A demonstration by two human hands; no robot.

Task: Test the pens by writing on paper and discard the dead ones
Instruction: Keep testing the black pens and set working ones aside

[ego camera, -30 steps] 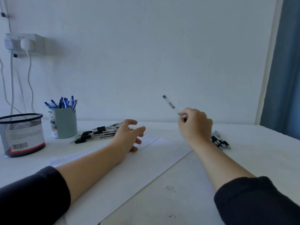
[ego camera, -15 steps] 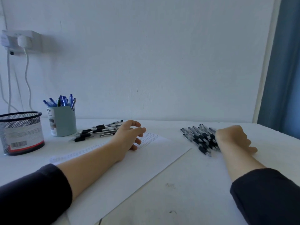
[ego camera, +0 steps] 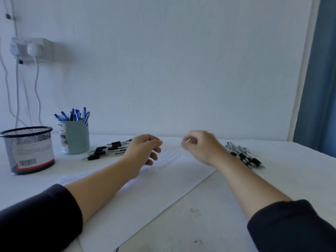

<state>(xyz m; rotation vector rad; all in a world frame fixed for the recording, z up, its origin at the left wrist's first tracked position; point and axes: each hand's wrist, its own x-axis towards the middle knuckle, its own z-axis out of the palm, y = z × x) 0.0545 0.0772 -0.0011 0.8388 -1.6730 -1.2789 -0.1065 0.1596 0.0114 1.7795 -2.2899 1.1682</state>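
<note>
A white sheet of paper [ego camera: 154, 180] is pinned down by the left hand [ego camera: 143, 151], fingers relaxed. The blurred right hand [ego camera: 201, 145] is held curled above it; whether anything's being pinched can't be made out. Black-grip clear pens [ego camera: 243, 156] are piled just beside it.
</note>
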